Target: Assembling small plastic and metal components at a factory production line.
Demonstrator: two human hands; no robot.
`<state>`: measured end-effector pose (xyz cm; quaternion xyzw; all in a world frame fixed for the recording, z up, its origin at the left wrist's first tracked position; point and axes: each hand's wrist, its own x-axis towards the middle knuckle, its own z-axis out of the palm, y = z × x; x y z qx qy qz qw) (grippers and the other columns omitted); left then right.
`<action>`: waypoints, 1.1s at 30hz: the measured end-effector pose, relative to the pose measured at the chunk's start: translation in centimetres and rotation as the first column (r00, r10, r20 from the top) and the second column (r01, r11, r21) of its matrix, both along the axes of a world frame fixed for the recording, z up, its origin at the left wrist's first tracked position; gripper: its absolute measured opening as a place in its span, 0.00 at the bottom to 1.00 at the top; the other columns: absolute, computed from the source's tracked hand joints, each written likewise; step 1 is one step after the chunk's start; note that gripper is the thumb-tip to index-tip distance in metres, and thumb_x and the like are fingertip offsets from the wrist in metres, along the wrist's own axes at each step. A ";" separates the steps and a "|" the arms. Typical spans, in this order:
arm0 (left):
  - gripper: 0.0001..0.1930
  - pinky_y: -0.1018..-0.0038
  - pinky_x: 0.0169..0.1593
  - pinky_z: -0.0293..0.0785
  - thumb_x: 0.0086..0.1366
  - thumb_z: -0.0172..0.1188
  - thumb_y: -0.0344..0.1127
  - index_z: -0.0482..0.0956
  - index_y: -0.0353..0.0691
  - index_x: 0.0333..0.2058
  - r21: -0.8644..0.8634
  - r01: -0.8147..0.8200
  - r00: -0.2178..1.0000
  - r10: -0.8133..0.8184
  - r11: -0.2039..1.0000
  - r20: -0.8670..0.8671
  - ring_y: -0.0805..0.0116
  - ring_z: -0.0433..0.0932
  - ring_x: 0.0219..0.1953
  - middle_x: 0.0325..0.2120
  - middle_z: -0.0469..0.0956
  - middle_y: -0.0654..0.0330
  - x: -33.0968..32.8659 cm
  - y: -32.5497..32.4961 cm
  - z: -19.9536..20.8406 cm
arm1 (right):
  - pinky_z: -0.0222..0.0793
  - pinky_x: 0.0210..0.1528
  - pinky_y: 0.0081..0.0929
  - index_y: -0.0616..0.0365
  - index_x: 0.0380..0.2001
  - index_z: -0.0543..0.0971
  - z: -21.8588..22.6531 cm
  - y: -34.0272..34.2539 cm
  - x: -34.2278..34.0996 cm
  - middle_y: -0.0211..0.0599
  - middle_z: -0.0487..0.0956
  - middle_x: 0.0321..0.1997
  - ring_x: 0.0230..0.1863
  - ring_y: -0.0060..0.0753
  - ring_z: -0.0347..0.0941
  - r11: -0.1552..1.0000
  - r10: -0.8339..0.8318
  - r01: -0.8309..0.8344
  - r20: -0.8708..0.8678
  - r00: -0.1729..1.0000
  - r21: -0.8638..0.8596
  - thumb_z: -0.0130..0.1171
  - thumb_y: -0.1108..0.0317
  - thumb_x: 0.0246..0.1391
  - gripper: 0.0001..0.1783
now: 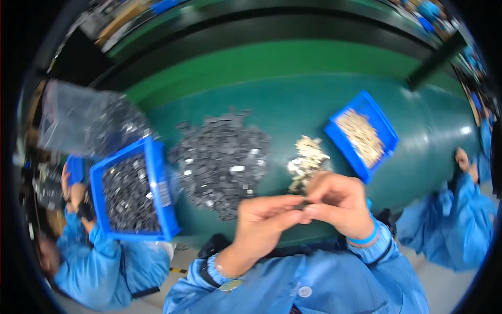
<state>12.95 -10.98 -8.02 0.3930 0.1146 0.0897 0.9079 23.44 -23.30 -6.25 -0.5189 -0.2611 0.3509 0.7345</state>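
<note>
Close in front of my body, my left hand (264, 222) pinches a small dark grey piece (301, 205) between thumb and fingers. My right hand (337, 203), with a blue band at its wrist, is closed on the same piece from the other side, the fingertips of both hands meeting there. Whether a second small part sits between them is hidden by the fingers. Just beyond my right hand lies a small heap of cream-gold pieces (307, 158). A large pile of dark grey pieces (222, 159) spreads over the green table to the left.
A blue bin (166, 196) of dark pieces stands at the left, with a clear plastic bag (78, 118) behind it. At the right, a blue tray (384, 128) holds cream-gold pieces. Co-workers in blue sit on the left (94, 267) and right (444, 225). A dark post (436, 60) rises at the far right.
</note>
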 end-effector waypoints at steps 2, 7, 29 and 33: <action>0.11 0.73 0.35 0.75 0.54 0.54 0.20 0.75 0.30 0.38 -0.024 0.035 0.999 -0.035 0.999 0.038 0.61 0.78 0.30 0.30 0.77 0.47 0.7 -0.4 -0.2 | 0.62 0.29 0.17 0.63 0.24 0.73 0.1 -0.4 0.4 0.33 0.73 0.24 0.27 0.20 0.69 0.998 0.038 -0.035 -0.058 0.998 0.055 0.58 0.77 0.45 0.04; 0.12 0.73 0.32 0.76 0.50 0.59 0.21 0.76 0.30 0.37 0.210 -0.010 0.996 -0.010 0.978 0.094 0.62 0.78 0.27 0.27 0.77 0.48 0.7 -0.9 -0.2 | 0.63 0.28 0.15 0.63 0.24 0.72 -0.1 -1.9 0.4 0.32 0.73 0.25 0.27 0.18 0.70 0.992 0.098 -0.076 -0.239 0.966 0.101 0.58 0.75 0.48 0.05; 0.15 0.76 0.31 0.75 0.48 0.60 0.20 0.76 0.31 0.38 0.811 -0.016 0.992 -0.089 0.585 0.085 0.65 0.79 0.28 0.27 0.78 0.51 1.0 0.4 2.1 | 0.52 0.19 0.12 0.61 0.22 0.70 0.0 -1.9 0.9 0.28 0.70 0.21 0.19 0.10 0.59 0.980 0.195 -0.198 -0.250 0.948 0.014 0.55 0.74 0.49 0.06; 0.12 0.75 0.33 0.77 0.53 0.57 0.21 0.75 0.30 0.38 0.068 0.028 1.000 -0.028 0.997 -0.006 0.65 0.78 0.30 0.28 0.78 0.48 0.6 -0.7 0.9 | 0.56 0.19 0.11 0.62 0.28 0.72 -0.7 -1.8 0.4 0.32 0.75 0.25 0.19 0.12 0.61 0.972 0.227 -0.179 -0.428 0.875 0.150 0.53 0.68 0.53 0.07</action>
